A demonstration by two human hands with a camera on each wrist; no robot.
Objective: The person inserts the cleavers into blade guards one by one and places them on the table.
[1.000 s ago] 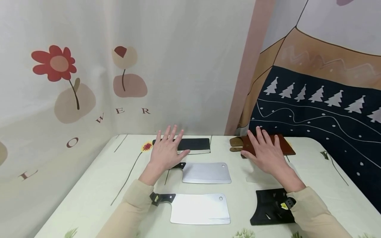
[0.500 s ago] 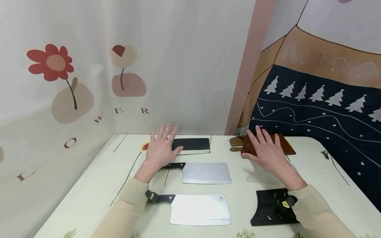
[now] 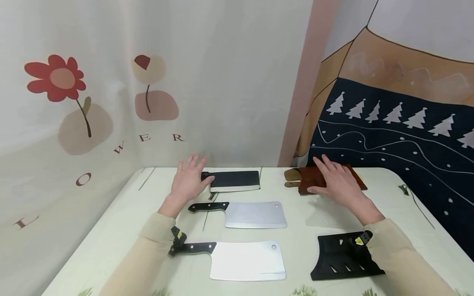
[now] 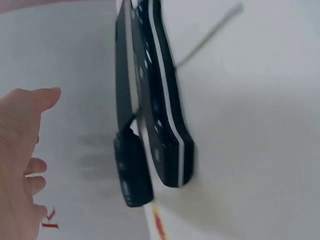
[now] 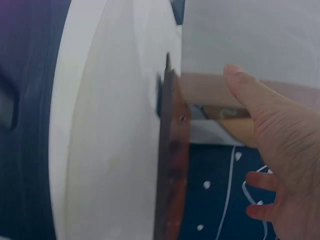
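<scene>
Beige-sleeved, the left hand (image 3: 188, 179) hovers, spread, beside a black knife (image 3: 235, 179) on the worktop (image 3: 122, 213), behind a middle cleaver (image 3: 256, 215) and a front cleaver (image 3: 248, 261); rightward, a brown leather cover (image 3: 310, 180) lies beneath the spread right hand (image 3: 340, 186), a black holder (image 3: 338, 253) nearer the person.

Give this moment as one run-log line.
left hand: empty, near black rectangular-bladed cleaver; right hand: empty, near brown leather sheath; middle: black-handled silver steel cleaver; front: matching cleaver, black slotted plastic piece
</scene>
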